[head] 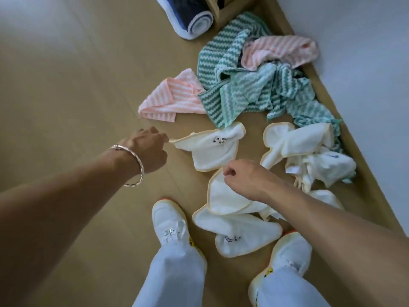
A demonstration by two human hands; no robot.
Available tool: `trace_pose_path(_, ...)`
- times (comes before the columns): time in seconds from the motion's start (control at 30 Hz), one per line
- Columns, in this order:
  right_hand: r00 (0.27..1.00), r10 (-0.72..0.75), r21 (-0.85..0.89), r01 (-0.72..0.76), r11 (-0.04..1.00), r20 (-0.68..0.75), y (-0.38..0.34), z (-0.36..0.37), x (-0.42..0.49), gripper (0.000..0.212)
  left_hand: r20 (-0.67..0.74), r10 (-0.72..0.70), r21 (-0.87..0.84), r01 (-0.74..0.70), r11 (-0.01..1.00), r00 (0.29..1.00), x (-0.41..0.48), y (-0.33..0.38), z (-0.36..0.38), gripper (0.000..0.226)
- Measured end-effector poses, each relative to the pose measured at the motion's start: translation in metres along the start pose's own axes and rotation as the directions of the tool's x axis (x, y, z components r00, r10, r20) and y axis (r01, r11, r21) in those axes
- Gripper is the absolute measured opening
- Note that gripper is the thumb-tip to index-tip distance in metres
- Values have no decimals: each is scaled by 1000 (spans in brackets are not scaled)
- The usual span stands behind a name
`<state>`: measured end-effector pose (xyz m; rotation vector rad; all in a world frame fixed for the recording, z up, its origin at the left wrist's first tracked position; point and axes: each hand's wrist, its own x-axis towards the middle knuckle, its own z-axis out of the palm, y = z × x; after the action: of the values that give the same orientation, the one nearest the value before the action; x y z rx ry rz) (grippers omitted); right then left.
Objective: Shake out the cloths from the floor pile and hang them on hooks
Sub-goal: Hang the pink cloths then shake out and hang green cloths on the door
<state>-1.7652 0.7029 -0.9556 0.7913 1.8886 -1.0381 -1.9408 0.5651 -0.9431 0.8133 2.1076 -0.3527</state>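
**Tan floor, one white cloth lying between two reaching hands**

Tan floor [77, 85] runs from its open left side to the wall [365, 63] at its right edge; the pile is heaped toward that right edge; no hook shows in this view.

Farthest left, the left hand [148, 149], a bracelet [135, 165] at its wrist, reaches forward and down with its back upward and its fingers curled under; their tips meet the pointed left corner of the embroidered white cloth [210, 149]; whether they pinch that corner or only touch it I cannot tell.

That cloth lies just right of the left hand, its long axis running roughly left to right across the floor; a pink striped cloth [172, 98] lies beyond it, and green striped cloths [243, 94] sit farther toward the wall.

At the cloth's near right edge is the right hand [241, 176], arm coming in from the right, fingers drawn into a loose curl; it sits where this cloth meets a second white cloth [225, 200], and which of the two it has hold of, if either, cannot be made out.

Both hands look about equally near; I judge that the lift and shake depend on both taking the same cloth, one at each end of its long axis.
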Motion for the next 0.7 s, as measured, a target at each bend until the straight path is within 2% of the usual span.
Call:
trace_pose_path(0.13, 999, 18, 69, -15, 998, -39, 26, 15, 50, 22, -31, -57, 39, 58, 998, 998, 64, -9, 26, 47)
trace_pose_path(0.37, 993, -48, 139, 62, 988, -105, 11, 26, 122, 27, -55, -283, 2, 284, 959, 957, 147, -32, 35, 46)
trace_pose_path(0.47, 991, -91, 169, 107, 980, -100, -2, 33, 143, 29, 0, -292, -16, 292, 956, 956, 167, -42, 35, 49)
trace_pose_path(0.57, 990, -119, 181, 131, 975, -78, -11, 38, 149, 32, -28, -260, -70, 257, 964, 965, 172, -42, 36, 43)
trace_pose_path(0.63, 991, -117, 186, 128, 974, -70, -12, 38, 150, 33, -109, -212, -118, 199, 973, 971, 169, -39, 40, 34)
trace_pose_path(0.7, 991, -109, 193, 122, 974, -78, -13, 36, 147, 34, -250, -198, -162, 161, 974, 948, 158, -37, 45, 32)
